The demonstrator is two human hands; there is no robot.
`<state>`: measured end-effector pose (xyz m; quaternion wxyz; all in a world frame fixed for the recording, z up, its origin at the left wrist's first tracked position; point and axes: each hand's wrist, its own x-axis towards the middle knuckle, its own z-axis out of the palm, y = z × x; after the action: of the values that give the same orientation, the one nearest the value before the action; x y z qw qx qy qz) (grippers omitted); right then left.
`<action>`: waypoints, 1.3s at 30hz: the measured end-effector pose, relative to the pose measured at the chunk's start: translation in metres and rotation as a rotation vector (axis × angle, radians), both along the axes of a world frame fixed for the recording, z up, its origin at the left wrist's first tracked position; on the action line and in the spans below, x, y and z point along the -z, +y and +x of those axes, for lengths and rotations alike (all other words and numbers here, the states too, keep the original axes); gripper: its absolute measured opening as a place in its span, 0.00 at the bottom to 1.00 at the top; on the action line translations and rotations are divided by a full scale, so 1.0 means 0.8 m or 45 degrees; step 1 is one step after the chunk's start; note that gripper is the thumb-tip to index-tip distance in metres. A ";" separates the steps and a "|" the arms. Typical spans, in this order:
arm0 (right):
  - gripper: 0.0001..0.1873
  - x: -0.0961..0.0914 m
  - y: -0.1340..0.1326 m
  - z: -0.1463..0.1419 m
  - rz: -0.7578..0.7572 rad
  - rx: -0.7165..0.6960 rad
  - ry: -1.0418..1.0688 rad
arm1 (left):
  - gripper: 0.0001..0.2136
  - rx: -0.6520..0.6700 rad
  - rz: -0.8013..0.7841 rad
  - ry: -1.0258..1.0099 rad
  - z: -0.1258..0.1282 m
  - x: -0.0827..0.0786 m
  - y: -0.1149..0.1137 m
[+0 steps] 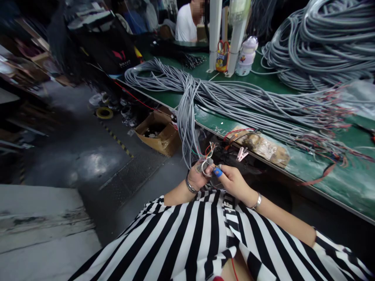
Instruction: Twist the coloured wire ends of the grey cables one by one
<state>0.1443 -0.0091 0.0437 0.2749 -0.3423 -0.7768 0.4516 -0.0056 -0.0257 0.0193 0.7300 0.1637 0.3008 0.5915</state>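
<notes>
Close in front of my body, my left hand [198, 176] is closed round the end of a grey cable. Thin coloured wires [210, 149], white, orange and green, fan out above its fingers, which wear grey finger covers. My right hand [236, 182] meets it from the right, thumb and forefinger pinched on what looks like a thin wire; blue tape [217, 172] wraps the thumb. A bundle of grey cables [187, 117] hangs over the bench edge just beyond my left hand.
More grey cables with stripped ends [322, 117] lie along the green bench [345, 183]. A large cable coil [322, 43] sits at the back right. A taped block [263, 146] and a pink clip [241, 154] are at the bench edge. A cardboard box [159, 134] stands below; a person [186, 23] sits beyond.
</notes>
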 end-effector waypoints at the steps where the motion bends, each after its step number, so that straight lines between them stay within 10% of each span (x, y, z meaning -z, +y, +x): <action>1: 0.22 0.001 0.000 0.000 -0.013 0.001 0.009 | 0.21 0.005 0.007 -0.007 0.000 0.001 0.000; 39: 0.25 0.000 -0.003 0.003 -0.060 0.004 0.067 | 0.14 -0.043 0.007 -0.005 0.003 0.003 -0.001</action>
<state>0.1470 -0.0114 0.0439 0.2878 -0.3379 -0.7579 0.4781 -0.0029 -0.0265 0.0167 0.7201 0.1593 0.3004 0.6049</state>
